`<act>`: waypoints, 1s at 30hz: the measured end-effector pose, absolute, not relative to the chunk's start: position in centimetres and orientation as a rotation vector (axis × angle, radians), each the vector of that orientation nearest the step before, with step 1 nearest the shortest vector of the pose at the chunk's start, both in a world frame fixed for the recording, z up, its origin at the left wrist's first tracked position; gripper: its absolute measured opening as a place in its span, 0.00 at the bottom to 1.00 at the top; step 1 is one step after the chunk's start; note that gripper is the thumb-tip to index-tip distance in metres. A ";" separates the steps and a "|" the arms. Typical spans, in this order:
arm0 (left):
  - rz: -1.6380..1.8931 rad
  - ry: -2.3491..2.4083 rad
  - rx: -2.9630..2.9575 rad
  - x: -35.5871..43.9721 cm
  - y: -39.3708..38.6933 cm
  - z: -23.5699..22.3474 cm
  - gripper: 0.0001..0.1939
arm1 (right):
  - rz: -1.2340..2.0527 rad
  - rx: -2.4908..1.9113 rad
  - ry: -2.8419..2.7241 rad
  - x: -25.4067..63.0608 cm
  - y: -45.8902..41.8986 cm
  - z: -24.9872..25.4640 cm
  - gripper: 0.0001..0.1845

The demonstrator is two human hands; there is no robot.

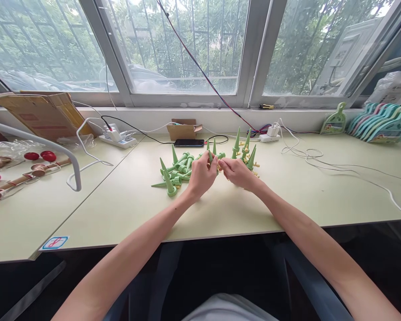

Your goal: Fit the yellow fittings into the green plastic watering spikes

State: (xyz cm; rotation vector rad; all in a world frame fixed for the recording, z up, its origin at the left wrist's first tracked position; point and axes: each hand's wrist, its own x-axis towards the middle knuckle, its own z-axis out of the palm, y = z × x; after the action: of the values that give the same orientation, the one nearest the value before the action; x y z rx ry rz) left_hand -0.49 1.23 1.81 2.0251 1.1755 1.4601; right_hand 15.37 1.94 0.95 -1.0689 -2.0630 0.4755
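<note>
Our left hand (202, 177) clamped a green spike (210, 155) between loose spikes (168, 183) and upright ones (236, 145). Our right hand (239, 173) closed in beside it, its grip unclear. This two-handed handling seemed to call for steady, aligned fingertips.

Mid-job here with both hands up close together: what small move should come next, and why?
I'd steady the left hand and ease the right hand in toward the base of the pinched green spike. The fingertips are already close together, and yellow fittings show among the upright spikes on the right. Whether the right fingers grip one is hidden.
</note>
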 end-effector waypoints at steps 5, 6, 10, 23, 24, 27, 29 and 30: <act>1.480 1.128 2.021 -0.4 1.2 1.8 0.11 | 0.466 -1.060 -2.053 15.4 2.1 0.8 0.25; 1.479 1.119 2.023 -0.4 1.2 1.8 0.11 | 0.460 -1.065 -2.052 15.4 2.1 0.8 0.25; 1.453 1.111 2.023 -0.4 1.0 2.0 0.11 | 0.445 -1.094 -2.057 15.4 2.0 1.1 0.28; 1.440 1.117 2.022 -0.4 0.9 2.2 0.09 | 0.431 -1.120 -2.047 15.4 2.0 1.0 0.31; 1.441 1.118 2.029 -0.4 0.9 2.1 0.09 | 0.433 -1.121 -2.043 15.4 2.0 1.0 0.31; 1.438 1.123 2.047 -0.4 1.0 2.0 0.11 | 0.426 -1.134 -2.028 15.4 2.0 1.1 0.30; 1.434 1.134 2.050 -0.4 1.1 1.9 0.12 | 0.402 -1.141 -2.008 15.4 2.0 1.2 0.30; 1.432 1.142 2.050 -0.4 1.1 1.9 0.12 | 0.391 -1.143 -1.997 15.4 2.0 1.2 0.30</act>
State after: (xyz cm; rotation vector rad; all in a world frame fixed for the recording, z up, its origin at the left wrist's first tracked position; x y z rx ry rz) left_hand -0.40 1.08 1.91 2.0497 1.1418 1.4322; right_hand 15.35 2.03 1.15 -1.1426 -1.9969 0.3908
